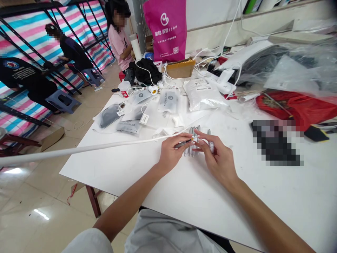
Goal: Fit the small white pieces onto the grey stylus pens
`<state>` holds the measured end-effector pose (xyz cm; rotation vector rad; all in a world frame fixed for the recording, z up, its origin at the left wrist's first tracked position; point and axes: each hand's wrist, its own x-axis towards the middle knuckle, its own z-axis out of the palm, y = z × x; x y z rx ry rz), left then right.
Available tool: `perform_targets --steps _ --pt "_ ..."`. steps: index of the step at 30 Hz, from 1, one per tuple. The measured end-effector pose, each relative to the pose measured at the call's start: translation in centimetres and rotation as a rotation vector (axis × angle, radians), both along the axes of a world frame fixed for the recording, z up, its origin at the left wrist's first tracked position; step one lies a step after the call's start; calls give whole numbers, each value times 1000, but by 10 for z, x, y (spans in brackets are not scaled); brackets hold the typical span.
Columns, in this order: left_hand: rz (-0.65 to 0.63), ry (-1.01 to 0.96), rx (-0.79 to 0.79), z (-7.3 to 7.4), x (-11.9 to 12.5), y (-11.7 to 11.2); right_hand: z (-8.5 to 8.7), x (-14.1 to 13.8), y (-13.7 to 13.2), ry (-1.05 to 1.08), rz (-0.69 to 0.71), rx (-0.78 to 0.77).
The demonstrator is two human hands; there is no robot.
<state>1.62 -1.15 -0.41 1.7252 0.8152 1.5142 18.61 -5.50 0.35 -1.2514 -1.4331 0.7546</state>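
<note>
Over the white table, my left hand [170, 151] pinches a slim grey pen [182, 143] with a yellowish tip pointing right. The fingertips of my right hand [219, 154] meet that tip, and its fingers are closed. A light grey pen-like cylinder [211, 146] is tucked in my right hand, its end showing between the fingers. Beneath and just beyond both hands lie several grey pens [189, 151] side by side, partly hidden by my fingers. Exactly what the right fingertips grip at the tip is too small to make out.
A white cable [105, 144] crosses in front at left. Packaged pouches [129, 126], a white plastic bag [204, 94] and a cardboard box [181, 68] lie beyond. At right are a blurred dark object [273, 144] and a red bag [302, 107]. Several people sit further back.
</note>
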Motion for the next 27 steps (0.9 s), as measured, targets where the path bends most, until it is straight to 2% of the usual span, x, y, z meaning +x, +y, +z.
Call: perform_targets --steps 16,27 --pt "6 28 -37 1 -1 -1 3 -1 0 36 -1 7" --pt "-5 19 30 0 -1 0 5 -1 0 30 -12 7"
